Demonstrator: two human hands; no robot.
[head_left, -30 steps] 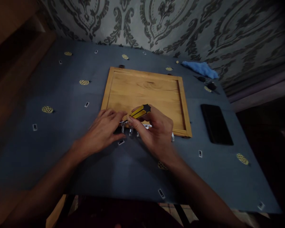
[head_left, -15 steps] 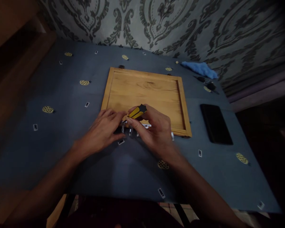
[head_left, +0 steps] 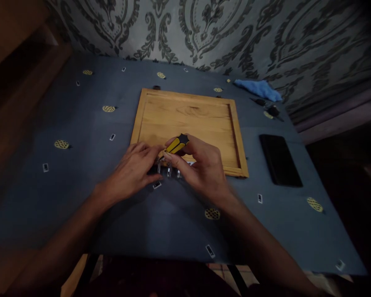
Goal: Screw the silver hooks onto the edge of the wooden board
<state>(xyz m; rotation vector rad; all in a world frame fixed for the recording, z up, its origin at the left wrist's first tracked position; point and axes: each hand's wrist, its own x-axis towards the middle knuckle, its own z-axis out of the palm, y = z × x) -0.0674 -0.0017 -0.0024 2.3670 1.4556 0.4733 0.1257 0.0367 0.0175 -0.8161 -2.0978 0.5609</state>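
Observation:
My right hand (head_left: 200, 167) is closed around a screwdriver (head_left: 177, 144) with a yellow and black handle. The tool slants down to the left, its tip at the front edge of a framed wooden board (head_left: 188, 113). Shiny metal fittings (head_left: 169, 170) hang along that edge, partly behind my right fingers. My left hand (head_left: 136, 167) rests at the board's front left corner, thumb and fingers around the leftmost fitting near the screwdriver tip. Whether those fingers grip the fitting or only steady it is hard to see.
A blue cloth (head_left: 259, 88) lies at the back right, with a dark tool-like object (head_left: 270, 109) by it. Right of the board is a black flat case (head_left: 280, 160). The table (head_left: 80, 198) has a blue patterned cover, and a patterned wall (head_left: 160, 33) stands behind it.
The view has shifted slightly. Both hands keep nearly the same place, and the screwdriver stays at the board's front edge with little visible movement.

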